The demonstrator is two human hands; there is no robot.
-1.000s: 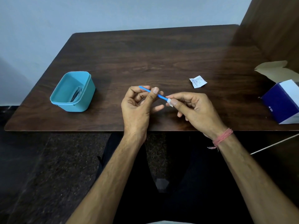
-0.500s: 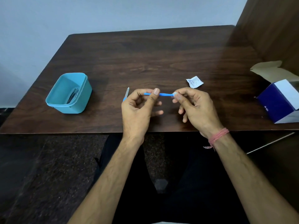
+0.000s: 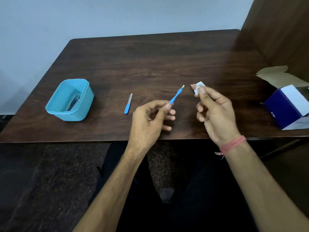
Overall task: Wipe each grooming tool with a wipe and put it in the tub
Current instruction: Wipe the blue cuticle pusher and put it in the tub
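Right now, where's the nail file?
In the head view, the nail file lies flat on the table, between the teal tub and the left hand, untouched.

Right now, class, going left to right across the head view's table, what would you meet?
Teal tub → blue nail file → left hand holding the blue tool → right hand pinching the wipe → blue-and-white box.

one head-worn wide-angle view, looking forward and down

the camera sits above the seated person's lap, close over both forearms, facing the dark brown wooden table (image 3: pixel 150 64) and pale wall beyond. the left hand (image 3: pixel 148 119) and right hand (image 3: pixel 215 114) lie near centre frame; straight lines bow toward the edges. no second view.
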